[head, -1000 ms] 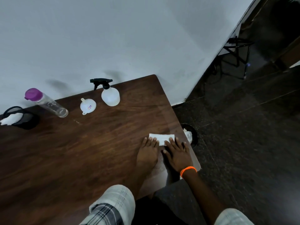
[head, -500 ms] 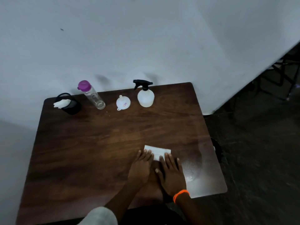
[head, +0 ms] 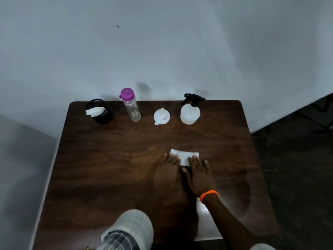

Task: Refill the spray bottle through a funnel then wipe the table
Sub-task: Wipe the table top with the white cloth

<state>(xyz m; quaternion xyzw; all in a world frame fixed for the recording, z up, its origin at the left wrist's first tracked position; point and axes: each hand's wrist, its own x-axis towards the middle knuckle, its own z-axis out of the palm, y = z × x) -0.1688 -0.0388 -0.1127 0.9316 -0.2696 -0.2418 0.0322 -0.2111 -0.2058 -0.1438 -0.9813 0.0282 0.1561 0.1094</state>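
- Spray bottle (head: 190,115) capped, funnel (head: 161,116) set aside: refilling looks done.
- Left hand (head: 166,175) and right hand (head: 199,175), fingers flat, press the tissue (head: 184,156) on the worktop (head: 108,168); wiping underway.

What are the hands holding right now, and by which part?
Nothing gripped: left hand and right hand press flat on the white tissue's near edge.

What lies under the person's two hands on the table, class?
A white folded cloth lies flat on the table. The left hand and right hand press on its near edge with straight fingers. Its far part shows; the part beneath the hands is covered.
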